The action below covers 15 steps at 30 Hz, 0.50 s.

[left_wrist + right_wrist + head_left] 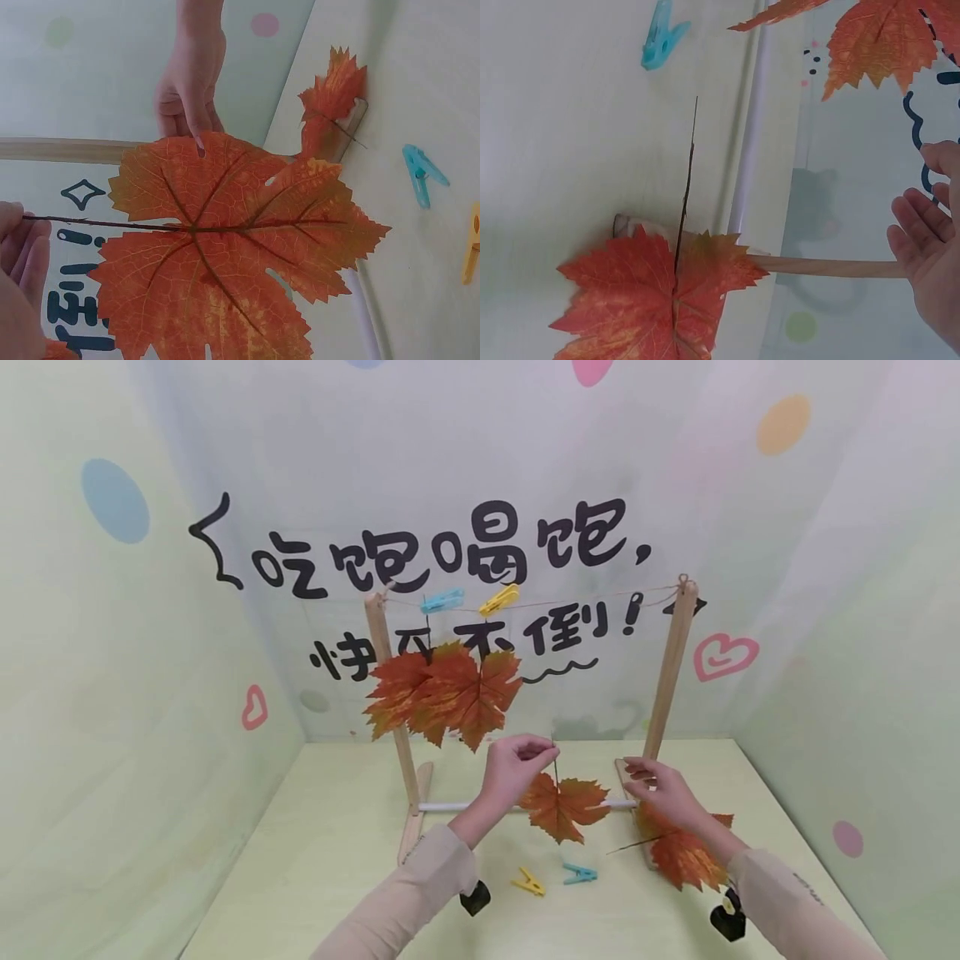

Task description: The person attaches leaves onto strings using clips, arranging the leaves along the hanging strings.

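My left hand [517,766] pinches the thin dark stem of an orange-red maple-like leaf [564,808], which hangs below the fingertips in the head view. In the left wrist view that leaf [225,240] spreads broad and close, its stem running to the fingers. Off to the right, my right hand [663,789] is held in the air with loosely bent fingers and nothing in them. Below it another leaf [686,852] lies on the table by the frame's right foot. In the right wrist view the right hand [934,232] is partly cut off by the edge.
A wooden frame [670,668] carries a string between its posts. A blue clothespin [442,601] and a yellow clothespin [499,600] on the string hold overlapping leaves [450,689]. On the table lie another yellow clothespin [528,882] and another blue clothespin [580,873].
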Available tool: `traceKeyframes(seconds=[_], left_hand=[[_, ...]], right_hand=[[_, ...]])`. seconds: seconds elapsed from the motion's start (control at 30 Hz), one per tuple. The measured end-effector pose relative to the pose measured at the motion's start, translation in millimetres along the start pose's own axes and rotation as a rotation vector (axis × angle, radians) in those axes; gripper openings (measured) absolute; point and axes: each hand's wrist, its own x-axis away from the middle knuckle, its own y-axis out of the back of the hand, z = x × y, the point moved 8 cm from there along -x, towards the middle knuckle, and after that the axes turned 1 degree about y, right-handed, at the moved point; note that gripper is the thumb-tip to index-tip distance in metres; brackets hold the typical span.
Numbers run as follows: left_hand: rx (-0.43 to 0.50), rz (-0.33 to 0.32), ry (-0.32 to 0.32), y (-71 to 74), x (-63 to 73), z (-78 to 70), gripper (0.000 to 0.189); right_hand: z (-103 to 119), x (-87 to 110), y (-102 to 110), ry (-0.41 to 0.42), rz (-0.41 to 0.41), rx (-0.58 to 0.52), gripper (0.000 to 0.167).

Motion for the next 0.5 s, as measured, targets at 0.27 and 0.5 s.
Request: traceKeyframes(seconds=[0.27, 0.5], left_hand=[[-0.019, -0.040, 0.001, 25.2, -1.1, 1.2, 0.011], [-0.026, -0.075, -0.002, 46.9, 3.1, 6.1, 0.011]], right_hand=[[2, 4.9, -40, 0.017, 0.095, -0.067, 0.036], [-2, 12.7, -76, 0.019, 0.187, -0.100, 0.037]])
